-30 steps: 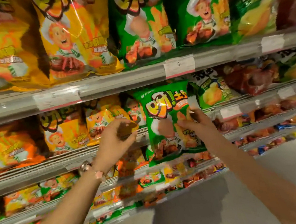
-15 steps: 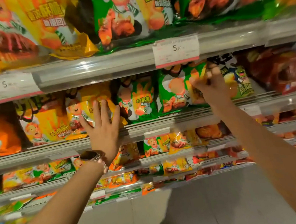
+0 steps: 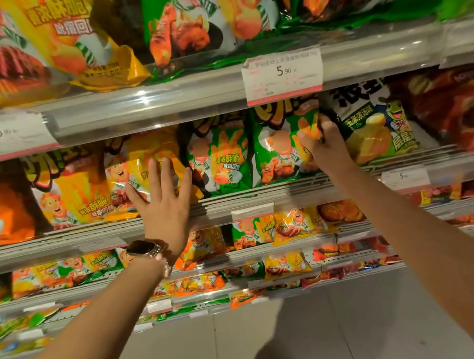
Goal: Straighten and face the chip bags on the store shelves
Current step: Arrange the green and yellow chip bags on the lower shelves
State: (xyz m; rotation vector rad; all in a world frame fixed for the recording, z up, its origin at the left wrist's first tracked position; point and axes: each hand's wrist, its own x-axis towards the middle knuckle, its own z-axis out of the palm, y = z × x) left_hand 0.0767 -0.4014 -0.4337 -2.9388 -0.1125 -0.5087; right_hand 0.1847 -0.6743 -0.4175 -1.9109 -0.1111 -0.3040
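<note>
The person is standing before tiered metal store shelves (image 3: 163,105) with both arms reaching up to the second tier. The left hand (image 3: 164,198), its wrist wearing a rose-gold watch (image 3: 145,249), is lying flat with fingers straight and fanned out, pressing against the front of a glossy yellow foil chip bag (image 3: 151,156). The right hand (image 3: 324,144) is pinching the right edge of a glossy green foil chip bag (image 3: 281,151), thumb on its printed face and fingers curling behind it. That green bag is standing upright on the second tier, just beside a second matching green bag (image 3: 219,157) on its left and a white-and-green corn-flavoured bag (image 3: 376,123) on its right. A white paper price label (image 3: 283,75) is hanging on the shelf edge directly above. Larger yellow and green bags are crowding the top tier.
</note>
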